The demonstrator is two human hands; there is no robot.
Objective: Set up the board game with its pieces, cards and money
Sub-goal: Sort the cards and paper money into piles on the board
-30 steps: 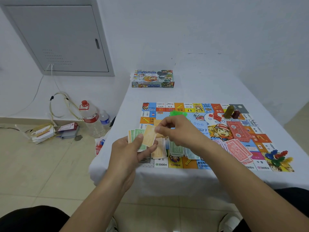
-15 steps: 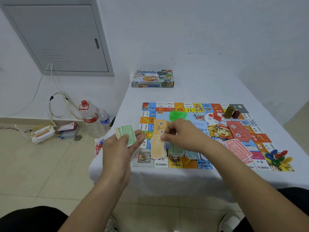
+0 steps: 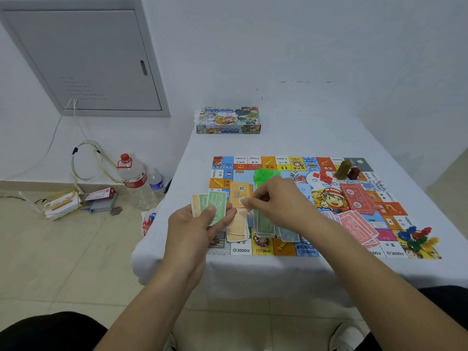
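Since a moment ago my right hand (image 3: 276,198) moved back to the fan of notes (image 3: 211,205) that my left hand (image 3: 200,224) grips, fingers pinched, whether on something I cannot tell; I am sorting money, and next must draw one note onto its matching pile (image 3: 238,224).

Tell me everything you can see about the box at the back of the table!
The box is a small flat cardboard box lying flat on the white tablecloth, near the far left edge by the wall. Its top and front side show bright cartoon characters and blue lettering on red, green and pale patches. It looks closed. Nothing touches it but the cloth, and it sits apart from the game board and well beyond both hands.
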